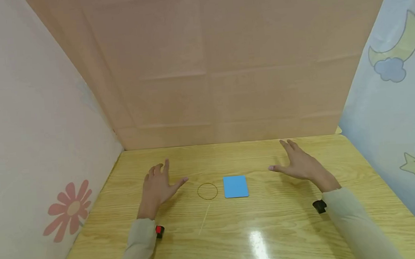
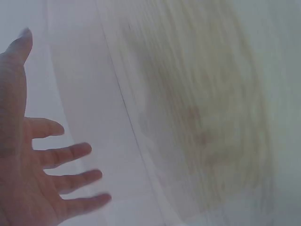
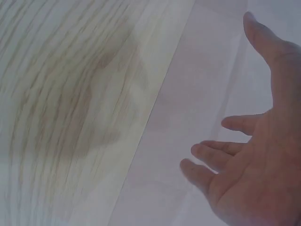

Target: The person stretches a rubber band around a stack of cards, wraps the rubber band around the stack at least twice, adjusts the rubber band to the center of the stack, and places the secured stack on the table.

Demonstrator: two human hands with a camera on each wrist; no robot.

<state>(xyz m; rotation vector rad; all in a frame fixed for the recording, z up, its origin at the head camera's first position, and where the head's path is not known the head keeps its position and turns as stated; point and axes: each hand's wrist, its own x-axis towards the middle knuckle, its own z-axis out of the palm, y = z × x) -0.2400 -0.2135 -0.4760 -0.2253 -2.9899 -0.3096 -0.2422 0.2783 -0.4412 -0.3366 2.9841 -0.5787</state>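
Note:
A flat blue square (image 1: 235, 186) lies on the wood-grain table near its middle. Just left of it rests a thin yellowish-brown ring (image 1: 198, 193), which looks like a rubber band. My left hand (image 1: 158, 187) hovers to the left of the ring, its fingers spread and nothing in them. On the other side, my right hand (image 1: 301, 164) is held above the table, right of the blue square, with thumb and fingers apart. Both wrist views show an empty palm: the left hand (image 2: 35, 174) and the right hand (image 3: 263, 165) touch nothing.
A pale thin line (image 1: 204, 219) runs on the tabletop (image 1: 274, 230) below the ring; I cannot tell what it is. Brown paper (image 1: 206, 64) covers the back wall. Printed panels stand at the left (image 1: 16, 120) and right (image 1: 392, 111).

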